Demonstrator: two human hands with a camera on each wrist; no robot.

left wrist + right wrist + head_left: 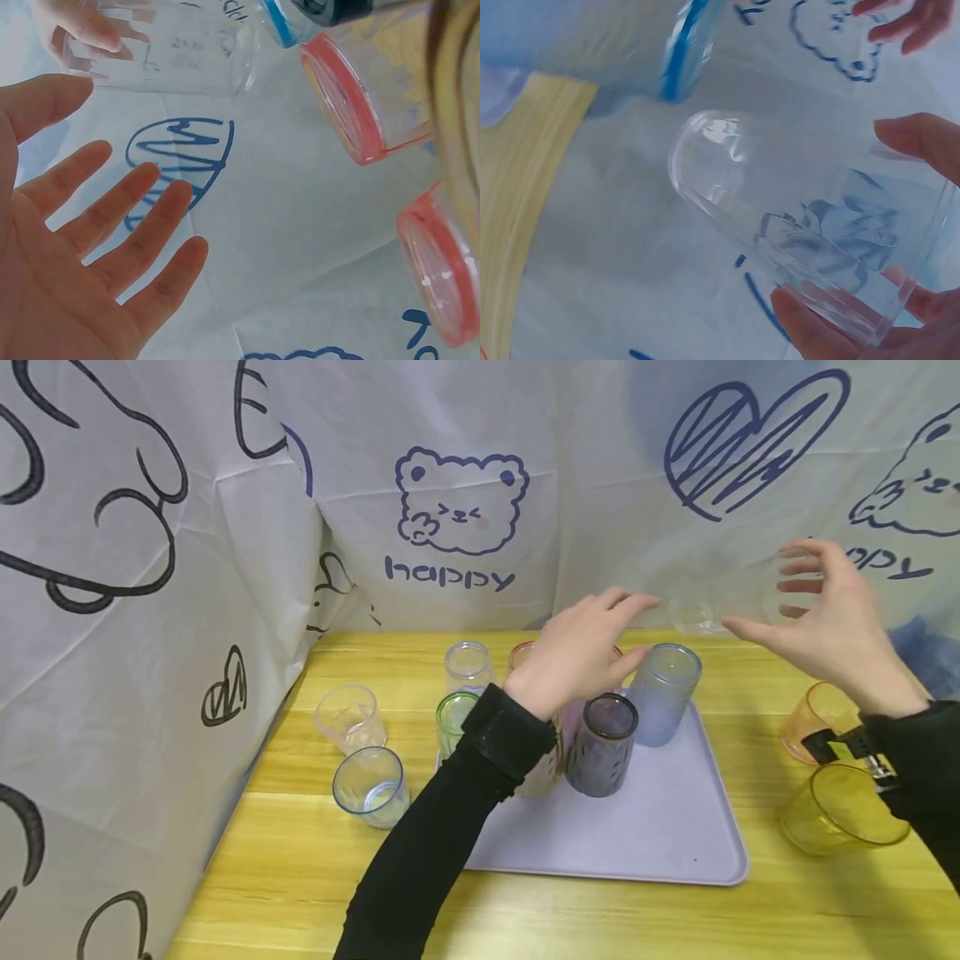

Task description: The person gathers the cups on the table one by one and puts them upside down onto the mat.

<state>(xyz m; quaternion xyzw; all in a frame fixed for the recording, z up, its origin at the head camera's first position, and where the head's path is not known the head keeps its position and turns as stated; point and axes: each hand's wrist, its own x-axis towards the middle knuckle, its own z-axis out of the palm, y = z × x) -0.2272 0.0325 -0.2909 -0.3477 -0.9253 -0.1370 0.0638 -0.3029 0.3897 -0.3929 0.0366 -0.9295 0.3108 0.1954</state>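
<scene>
My right hand (843, 618) grips a clear tumbler (780, 187) near its right end, thumb on one side and fingers on the other. The tumbler lies sideways in the air beyond a tray's back right corner, its rounded end toward the left. My left hand (573, 647), fingers spread in the left wrist view, holds nothing above the lilac tray (622, 847). Around it on the tray stand upturned tumblers: blue (660, 702), dark grey (600, 756), green-rimmed (453, 718), clear (467, 662), a brownish one (542, 774) and red-rimmed ones (349, 97), partly hidden by the left hand.
Left of the tray, a clear tumbler (350, 720) and a blue-rimmed tumbler (371, 789) stand on the wooden table (300, 877). Right of it are an orange tumbler (806, 727) and a yellow tumbler (832, 818). A printed cloth (600, 485) hangs behind.
</scene>
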